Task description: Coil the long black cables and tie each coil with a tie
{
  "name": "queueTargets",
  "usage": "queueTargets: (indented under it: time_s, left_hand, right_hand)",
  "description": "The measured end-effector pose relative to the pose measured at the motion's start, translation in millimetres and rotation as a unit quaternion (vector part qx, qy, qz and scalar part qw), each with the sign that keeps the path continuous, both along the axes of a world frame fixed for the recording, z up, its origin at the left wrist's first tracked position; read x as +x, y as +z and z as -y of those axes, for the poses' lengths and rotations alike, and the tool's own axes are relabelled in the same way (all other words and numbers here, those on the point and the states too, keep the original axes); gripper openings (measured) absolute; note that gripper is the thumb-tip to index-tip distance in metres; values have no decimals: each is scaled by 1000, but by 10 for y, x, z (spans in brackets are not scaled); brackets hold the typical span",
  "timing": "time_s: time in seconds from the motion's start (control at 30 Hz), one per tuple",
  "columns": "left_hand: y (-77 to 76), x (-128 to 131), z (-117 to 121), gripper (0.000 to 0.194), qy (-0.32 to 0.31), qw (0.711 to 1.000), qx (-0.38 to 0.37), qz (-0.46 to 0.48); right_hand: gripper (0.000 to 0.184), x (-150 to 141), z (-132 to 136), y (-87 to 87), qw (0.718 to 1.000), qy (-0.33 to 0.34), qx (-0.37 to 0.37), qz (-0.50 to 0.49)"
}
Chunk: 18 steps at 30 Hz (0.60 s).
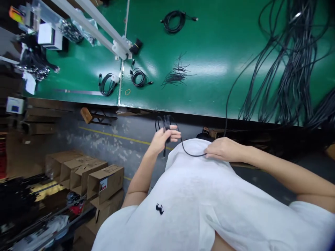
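My left hand (163, 137) grips a small coil of thin black cable (164, 122) below the green table (209, 42) edge, my right hand (222, 149) pinching its light, limp, probably springy tail.

A green table (214, 42) fills the upper frame. On it lie a coiled cable (175, 20) at top centre, two smaller coils (138, 77) (106, 84) at centre left, a bundle of black ties (176, 75) mid-frame, and loose cables (290, 66) draped at upper right. Cardboard boxes (86, 174) stand at lower left.
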<state>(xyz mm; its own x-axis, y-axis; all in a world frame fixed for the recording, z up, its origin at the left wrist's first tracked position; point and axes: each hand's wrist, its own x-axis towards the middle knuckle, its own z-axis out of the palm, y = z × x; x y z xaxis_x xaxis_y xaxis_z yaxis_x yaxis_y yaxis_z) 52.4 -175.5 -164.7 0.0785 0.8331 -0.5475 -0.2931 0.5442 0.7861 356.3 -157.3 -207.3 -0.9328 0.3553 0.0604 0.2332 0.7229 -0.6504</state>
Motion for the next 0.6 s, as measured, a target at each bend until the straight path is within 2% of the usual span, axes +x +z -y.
queueTargets:
  time_s: [0.07, 0.1, 0.17, 0.23, 0.3, 0.33, 0.4, 0.43, 0.5, 0.53, 0.6]
  left_hand:
    - [-95, 222, 39, 43, -98, 995, -17, 5]
    - [-122, 310, 74, 42, -146, 989, -24, 27]
    - [-133, 405, 153, 41, -213, 971, -42, 99]
    - [-98, 371, 220, 39, -228, 954, -56, 186]
    - [-34, 223, 259, 34, -183, 950, -45, 251]
    - [7, 122, 266, 31, -139, 954, -26, 265]
    - [98, -83, 256, 26, -11, 966, 20, 258]
    - [144, -168, 238, 27, 60, 968, 40, 240]
    - [212, -268, 177, 35, 159, 968, 59, 185]
    - [225, -274, 138, 42, 175, 972, 59, 148]
    - [190, -199, 59, 53, 137, 987, 41, 69]
  right_hand:
    - [48, -310, -117, 261, 1000, 5, -2, -29]
    - [49, -399, -241, 322, 999, -10, -13, -31]
    - [49, -399, -549, 285, 997, -40, -60, -27]
    - [47, -154, -852, 63, 991, -77, -109, -15]
    - [47, 259, -1062, -275, 982, -157, -103, 16]
    - [48, 480, -1110, -453, 974, -210, -77, 42]
    - [48, 831, -1060, -746, 953, -274, -28, 123]
    - [47, 924, -958, -833, 948, -272, -23, 164]
    - [44, 912, -632, -843, 957, -200, -43, 204]
    - [44, 817, -439, -764, 969, -140, -54, 197]
    - [45, 514, -109, -476, 987, -49, -52, 144]
